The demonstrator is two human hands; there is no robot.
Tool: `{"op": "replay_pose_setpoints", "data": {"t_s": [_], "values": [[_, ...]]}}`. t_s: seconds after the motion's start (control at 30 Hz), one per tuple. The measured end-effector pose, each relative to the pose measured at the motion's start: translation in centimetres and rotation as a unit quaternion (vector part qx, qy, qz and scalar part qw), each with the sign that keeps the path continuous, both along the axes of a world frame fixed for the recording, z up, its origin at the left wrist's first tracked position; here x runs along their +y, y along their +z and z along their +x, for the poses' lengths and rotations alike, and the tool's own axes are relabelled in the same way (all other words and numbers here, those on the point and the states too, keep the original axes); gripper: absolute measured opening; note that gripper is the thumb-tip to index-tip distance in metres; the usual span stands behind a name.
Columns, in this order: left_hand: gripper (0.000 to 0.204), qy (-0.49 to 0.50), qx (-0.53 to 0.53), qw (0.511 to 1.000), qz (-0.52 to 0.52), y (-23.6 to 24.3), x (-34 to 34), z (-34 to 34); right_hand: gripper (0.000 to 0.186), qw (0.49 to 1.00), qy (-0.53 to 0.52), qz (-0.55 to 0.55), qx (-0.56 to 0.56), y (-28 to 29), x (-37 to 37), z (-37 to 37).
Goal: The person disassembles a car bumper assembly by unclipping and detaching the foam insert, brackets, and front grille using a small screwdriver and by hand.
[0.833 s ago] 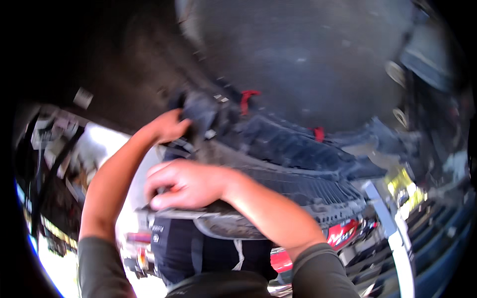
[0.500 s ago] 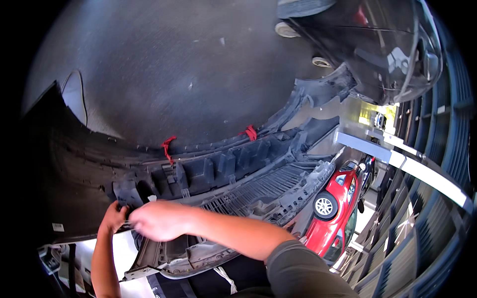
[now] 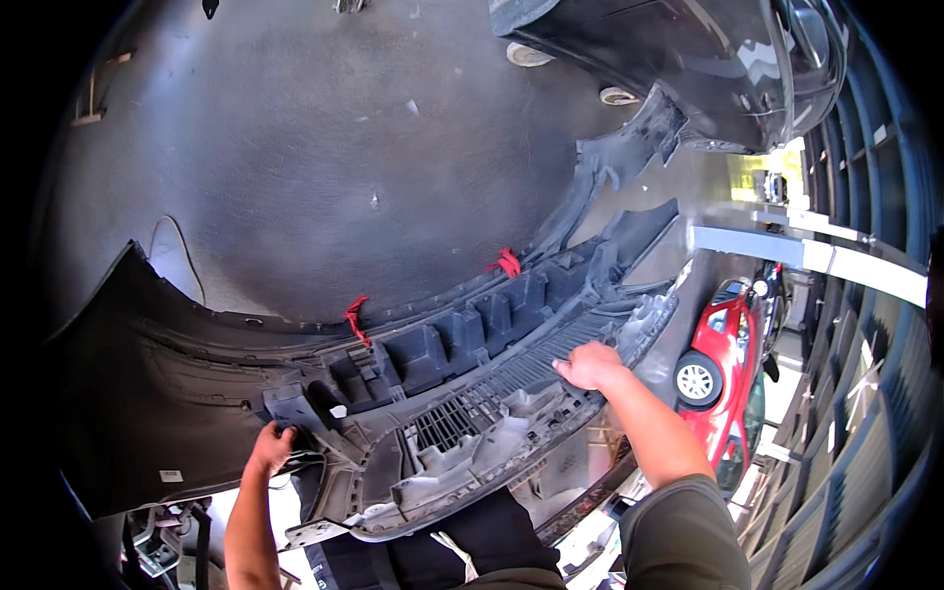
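Note:
A large dark car bumper cover (image 3: 147, 403) lies with its inner side up, curving from the left up to the far right. My left hand (image 3: 270, 449) is closed on its edge, beside a boxy bracket (image 3: 286, 401) near the left corner. Over the slatted grille (image 3: 462, 418) on the near side, my right hand (image 3: 590, 368) is closed on the bumper's frame; its fingertips are partly hidden. Behind the grille runs a ribbed black insert (image 3: 462, 339). Two red ties, a left one (image 3: 356, 319) and a right one (image 3: 507, 262), are knotted along the far rim.
A dark car body (image 3: 678, 69) stands at the far right, and a red car (image 3: 723, 364) is beyond my right arm. A white-and-blue post (image 3: 855, 265) crosses the right side. Metal parts (image 3: 167, 541) lie at the lower left. Grey floor (image 3: 324, 157) stretches beyond the bumper.
My right hand has moved from beside my left hand to the right, onto the grille's frame. My left hand stays at the bumper's left corner. The view has shifted.

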State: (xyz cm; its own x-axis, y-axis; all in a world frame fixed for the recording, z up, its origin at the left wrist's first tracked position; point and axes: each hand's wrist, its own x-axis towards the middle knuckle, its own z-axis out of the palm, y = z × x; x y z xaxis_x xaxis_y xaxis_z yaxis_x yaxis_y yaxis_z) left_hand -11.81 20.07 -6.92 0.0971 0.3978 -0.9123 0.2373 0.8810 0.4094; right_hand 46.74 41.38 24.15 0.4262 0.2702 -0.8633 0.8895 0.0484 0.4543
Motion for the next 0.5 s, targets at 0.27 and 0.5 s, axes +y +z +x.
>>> {"op": "replay_pose_setpoints", "data": {"t_s": [0.27, 0.5], "values": [[0.029, -0.052, 0.011, 0.998, 0.027, 0.2, 0.6, -0.3, 0.064, 0.989, -0.02, 0.119, 0.084, -0.2, -8.5, 6.1], [0.031, -0.068, 0.002, 0.997, 0.046, -0.3, 2.0, -0.8, 0.058, 0.965, -0.009, 0.202, 0.167, -0.9, -11.0, 7.1]]}}
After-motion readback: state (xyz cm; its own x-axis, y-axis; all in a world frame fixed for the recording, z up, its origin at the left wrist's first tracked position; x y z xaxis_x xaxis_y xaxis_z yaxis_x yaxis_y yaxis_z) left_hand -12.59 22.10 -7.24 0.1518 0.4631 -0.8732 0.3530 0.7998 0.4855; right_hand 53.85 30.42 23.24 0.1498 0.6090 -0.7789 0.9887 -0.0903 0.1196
